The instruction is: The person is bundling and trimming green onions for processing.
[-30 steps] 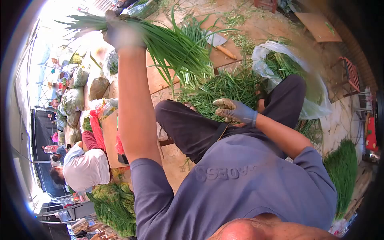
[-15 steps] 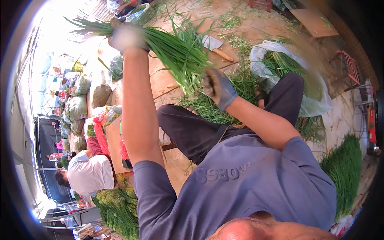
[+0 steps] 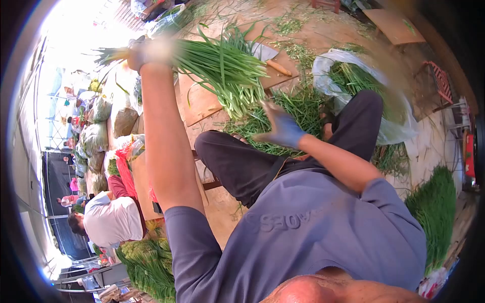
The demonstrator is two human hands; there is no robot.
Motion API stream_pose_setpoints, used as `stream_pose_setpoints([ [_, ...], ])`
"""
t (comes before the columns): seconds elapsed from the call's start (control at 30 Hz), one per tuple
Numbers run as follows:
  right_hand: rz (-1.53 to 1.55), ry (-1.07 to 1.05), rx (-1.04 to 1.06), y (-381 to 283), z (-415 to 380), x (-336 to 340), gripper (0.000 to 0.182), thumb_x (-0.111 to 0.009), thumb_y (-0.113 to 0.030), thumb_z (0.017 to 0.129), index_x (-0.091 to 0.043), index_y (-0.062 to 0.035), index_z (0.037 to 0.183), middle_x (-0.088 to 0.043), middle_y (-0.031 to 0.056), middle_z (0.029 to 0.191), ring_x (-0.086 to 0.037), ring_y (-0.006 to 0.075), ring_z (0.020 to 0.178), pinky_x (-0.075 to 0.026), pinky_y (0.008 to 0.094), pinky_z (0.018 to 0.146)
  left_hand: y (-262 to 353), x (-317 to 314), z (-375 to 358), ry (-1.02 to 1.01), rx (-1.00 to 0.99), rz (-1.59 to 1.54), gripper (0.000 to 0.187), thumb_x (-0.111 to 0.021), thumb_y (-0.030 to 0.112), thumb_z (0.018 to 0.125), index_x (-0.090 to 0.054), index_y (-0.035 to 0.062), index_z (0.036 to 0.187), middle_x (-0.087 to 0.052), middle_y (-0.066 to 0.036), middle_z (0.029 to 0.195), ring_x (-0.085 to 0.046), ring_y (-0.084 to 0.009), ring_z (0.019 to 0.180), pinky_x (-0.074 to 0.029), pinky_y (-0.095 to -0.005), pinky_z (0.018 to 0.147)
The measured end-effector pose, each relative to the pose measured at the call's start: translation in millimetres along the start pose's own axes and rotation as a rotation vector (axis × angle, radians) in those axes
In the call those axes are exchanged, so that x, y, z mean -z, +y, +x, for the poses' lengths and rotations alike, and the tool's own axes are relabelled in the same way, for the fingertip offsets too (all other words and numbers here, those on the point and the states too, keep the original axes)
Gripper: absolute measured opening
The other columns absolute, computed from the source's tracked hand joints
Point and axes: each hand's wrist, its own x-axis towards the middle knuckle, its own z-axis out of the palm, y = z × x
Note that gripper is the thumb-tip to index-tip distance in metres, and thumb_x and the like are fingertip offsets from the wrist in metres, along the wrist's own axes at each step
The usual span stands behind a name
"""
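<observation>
My left hand (image 3: 137, 54), in a dark glove, is closed around a bunch of garlic chives (image 3: 222, 63) near its leafy end. The held bunch stretches to the right, its pale cut ends fanned out above my knees. A pale blur covers part of that hand. Below the pale ends my right hand (image 3: 282, 126), in a blue-grey glove, is spread with thumb and fingers apart and nothing in it. A knife with a wide blade and a wooden handle (image 3: 279, 68) lies just beyond the bunch. Loose greens (image 3: 303, 108) are heaped under and past my right hand.
A clear plastic bag (image 3: 323, 70) of greens stands beside my right knee. Stacked chives (image 3: 434, 217) lie at far right, more bundles (image 3: 146, 265) at lower left. A person in a white shirt (image 3: 113, 222) sits left, near filled bags (image 3: 94, 139). A low wooden table (image 3: 394, 26) stands at the back right.
My left hand has moved slightly left and down with the chives. My right hand has drawn away from the pale ends, and its fingers have opened.
</observation>
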Motion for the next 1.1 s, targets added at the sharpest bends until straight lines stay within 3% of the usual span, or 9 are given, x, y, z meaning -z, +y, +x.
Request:
stream_pose_setpoints([
  [0.07, 0.199, 0.330, -0.042, -18, 37, -56, 0.083, -0.064, -0.059, 0.083, -0.042, -0.0042, 0.140, -0.056, 0.0168, 0.130, -0.056, 0.0316, 0.117, -0.044, 0.0414, 0.100, -6, -4, 2, -0.016, -0.096, 0.230, 0.039, -0.042, 0.029, 0.098, -0.059, 0.0043, 0.123, -0.063, -0.014, 0.121, -0.059, -0.0265, 0.113, -0.046, -0.0397, 0.096],
  [0.13, 0.878, 0.020, -0.245, -23, 52, -50, 0.057, -0.062, -0.046, 0.090, -0.052, -0.0055, 0.129, -0.062, 0.0106, 0.111, -0.061, 0.0229, 0.094, -0.049, 0.0341, 0.083, -3, 17, -9, -0.117, -0.112, 0.302, 0.041, -0.038, 0.031, 0.098, -0.060, 0.0064, 0.122, -0.062, -0.013, 0.124, -0.056, -0.0261, 0.117, -0.042, -0.0399, 0.100],
  [0.2, 0.917, 0.019, -0.135, -17, 53, -48, 0.033, -0.059, -0.034, 0.096, -0.060, -0.0074, 0.116, -0.062, 0.0028, 0.089, -0.058, 0.0127, 0.070, -0.048, 0.0260, 0.064, -10, 29, -17, -0.221, -0.115, 0.374, 0.044, -0.033, 0.033, 0.099, -0.062, 0.0084, 0.121, -0.060, -0.013, 0.128, -0.053, -0.0257, 0.122, -0.037, -0.0402, 0.104],
  [0.23, 0.610, 0.182, 0.059, 0, 40, -41, 0.023, -0.056, -0.028, 0.098, -0.063, -0.0086, 0.109, -0.059, -0.0020, 0.078, -0.052, 0.0069, 0.058, -0.045, 0.0214, 0.053, -17, 27, -15, -0.228, -0.152, 0.383, 0.044, -0.034, 0.033, 0.098, -0.061, 0.0076, 0.121, -0.060, -0.013, 0.129, -0.053, -0.0263, 0.122, -0.038, -0.0418, 0.101],
  [0.33, 1.018, 0.080, -0.108, 51, 14, -45, 0.030, -0.060, -0.034, 0.096, -0.060, -0.0106, 0.115, -0.056, -0.0018, 0.074, -0.044, 0.0035, 0.051, -0.036, 0.0202, 0.046, -41, -15, -8, -0.261, -0.281, 0.398, 0.046, -0.034, 0.034, 0.098, -0.058, 0.0053, 0.124, -0.058, -0.016, 0.130, -0.054, -0.0279, 0.121, -0.041, -0.0468, 0.095],
  [0.43, 1.496, -0.125, -0.419, 9, 7, 8, 0.035, -0.062, -0.028, 0.095, -0.053, -0.0099, 0.124, -0.053, -0.0010, 0.071, -0.032, 0.0045, 0.041, -0.024, 0.0199, 0.039, -28, -23, -13, -0.259, -0.299, 0.364, 0.044, -0.036, 0.034, 0.097, -0.059, 0.0060, 0.122, -0.059, -0.016, 0.128, -0.055, -0.0276, 0.119, -0.042, -0.0462, 0.094],
  [0.63, 1.587, 0.052, -0.173, -9, 85, -23, 0.045, -0.064, -0.025, 0.094, -0.044, -0.0090, 0.131, -0.063, 0.0030, 0.082, -0.045, 0.0046, 0.048, -0.031, 0.0197, 0.041, -8, -5, -33, -0.210, -0.165, 0.161, 0.041, -0.040, 0.034, 0.095, -0.062, 0.0075, 0.118, -0.061, -0.015, 0.124, -0.057, -0.0269, 0.115, -0.044, -0.0450, 0.092],
  [0.93, 1.742, 0.047, -0.231, -26, 74, -15, 0.044, -0.064, -0.012, 0.090, -0.043, -0.0105, 0.129, -0.064, 0.0028, 0.096, -0.053, 0.0067, 0.059, -0.035, 0.0198, 0.047, 4, 8, -43, -0.134, -0.130, 0.010, 0.036, -0.045, 0.033, 0.093, -0.066, 0.0097, 0.112, -0.064, -0.014, 0.118, -0.061, -0.0258, 0.109, -0.046, -0.0431, 0.088],
  [1.1, 2.052, 0.023, -0.336, -37, 70, -15, 0.023, -0.063, -0.014, 0.093, -0.057, -0.0139, 0.115, -0.064, -0.0023, 0.096, -0.058, 0.0072, 0.075, -0.036, 0.0192, 0.048, 6, 12, -47, -0.103, -0.122, -0.032, 0.034, -0.048, 0.032, 0.092, -0.068, 0.0109, 0.109, -0.066, -0.013, 0.114, -0.063, -0.0252, 0.105, -0.048, -0.0421, 0.086],
])
